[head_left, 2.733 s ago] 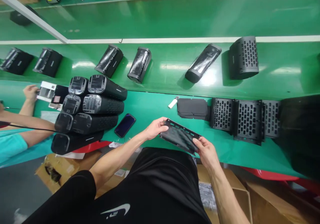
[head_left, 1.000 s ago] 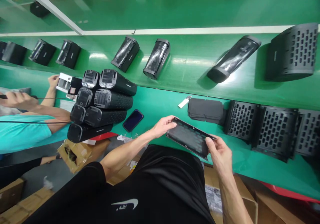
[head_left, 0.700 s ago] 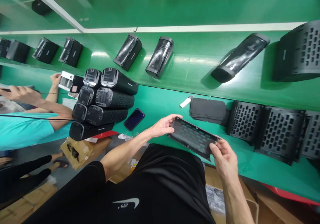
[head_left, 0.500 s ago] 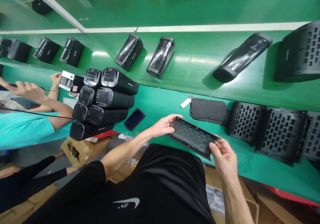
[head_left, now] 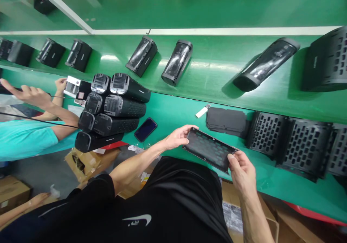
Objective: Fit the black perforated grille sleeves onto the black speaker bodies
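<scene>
Between my two hands I hold a black perforated panel [head_left: 208,150], tilted above the front of the green bench; a thin dark mesh sheet seems to cover its holes. My left hand [head_left: 177,137] pinches its left end, thumb on top. At the right end my right hand [head_left: 242,169] grips the corner with thumb and fingers. Just beyond the panel lies a stack of thin black sheets [head_left: 226,120], with a small white tag [head_left: 202,111] beside it. Several black slotted panels [head_left: 267,131] stand in stacks to the right.
Boxy black housings [head_left: 124,105] are piled at left, near a phone [head_left: 145,129]. More housings [head_left: 177,62] stand along the green conveyor [head_left: 208,77] behind. A co-worker in a turquoise sleeve [head_left: 29,138] works at far left; another person's hand [head_left: 39,199] shows below. Cardboard boxes [head_left: 89,163] sit underneath.
My hands and the panel have barely moved. Housings on the conveyor have shifted slightly right. At lower left, the other person's arms have changed position, and a cardboard box there is now visible.
</scene>
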Available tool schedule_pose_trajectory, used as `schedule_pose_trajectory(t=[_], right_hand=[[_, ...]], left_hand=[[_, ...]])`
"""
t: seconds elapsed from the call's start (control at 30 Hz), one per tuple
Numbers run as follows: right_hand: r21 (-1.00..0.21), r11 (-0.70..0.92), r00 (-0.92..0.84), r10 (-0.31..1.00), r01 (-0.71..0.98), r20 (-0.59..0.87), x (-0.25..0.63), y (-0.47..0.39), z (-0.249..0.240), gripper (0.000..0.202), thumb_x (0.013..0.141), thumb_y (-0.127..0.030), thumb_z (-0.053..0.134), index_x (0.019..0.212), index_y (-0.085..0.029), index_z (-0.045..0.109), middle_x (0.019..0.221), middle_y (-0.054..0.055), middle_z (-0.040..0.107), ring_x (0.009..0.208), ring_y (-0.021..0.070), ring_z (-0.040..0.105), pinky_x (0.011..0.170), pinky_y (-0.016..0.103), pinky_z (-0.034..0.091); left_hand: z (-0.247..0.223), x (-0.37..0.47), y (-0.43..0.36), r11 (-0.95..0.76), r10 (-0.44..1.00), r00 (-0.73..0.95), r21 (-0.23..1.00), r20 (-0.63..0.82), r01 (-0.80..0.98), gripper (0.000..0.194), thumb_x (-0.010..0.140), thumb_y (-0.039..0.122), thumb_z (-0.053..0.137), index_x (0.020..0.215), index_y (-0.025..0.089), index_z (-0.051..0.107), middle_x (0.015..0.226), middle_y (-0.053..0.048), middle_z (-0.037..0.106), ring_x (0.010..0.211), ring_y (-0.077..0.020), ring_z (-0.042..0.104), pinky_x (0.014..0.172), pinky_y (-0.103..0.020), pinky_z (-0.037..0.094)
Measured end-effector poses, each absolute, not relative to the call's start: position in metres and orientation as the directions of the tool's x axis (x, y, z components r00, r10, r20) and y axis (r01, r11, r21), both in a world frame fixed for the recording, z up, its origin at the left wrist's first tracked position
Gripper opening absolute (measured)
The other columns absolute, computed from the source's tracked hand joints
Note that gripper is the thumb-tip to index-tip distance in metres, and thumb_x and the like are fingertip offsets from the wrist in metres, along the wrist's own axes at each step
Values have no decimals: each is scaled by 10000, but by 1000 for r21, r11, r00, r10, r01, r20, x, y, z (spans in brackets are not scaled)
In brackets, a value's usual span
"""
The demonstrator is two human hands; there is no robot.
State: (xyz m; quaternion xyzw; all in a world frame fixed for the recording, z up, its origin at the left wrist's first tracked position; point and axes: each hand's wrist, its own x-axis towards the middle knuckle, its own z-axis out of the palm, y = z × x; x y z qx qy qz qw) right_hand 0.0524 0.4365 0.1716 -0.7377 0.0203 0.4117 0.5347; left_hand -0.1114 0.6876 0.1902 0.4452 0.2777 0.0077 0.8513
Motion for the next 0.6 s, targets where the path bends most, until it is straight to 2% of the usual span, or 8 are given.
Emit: schedule_pose_trajectory(t=[0.6], right_hand=[[-755, -368, 640, 401, -543, -655, 53, 443, 169, 445, 747, -548, 872, 940, -240, 616, 669, -78, 446, 573, 102, 368, 511, 228, 326]], left_hand=[[184, -109, 685, 654, 274, 821, 723, -500, 222, 707, 626, 85, 676, 1321, 212, 645, 1174, -57, 685, 1003, -186, 610, 823, -253, 440]])
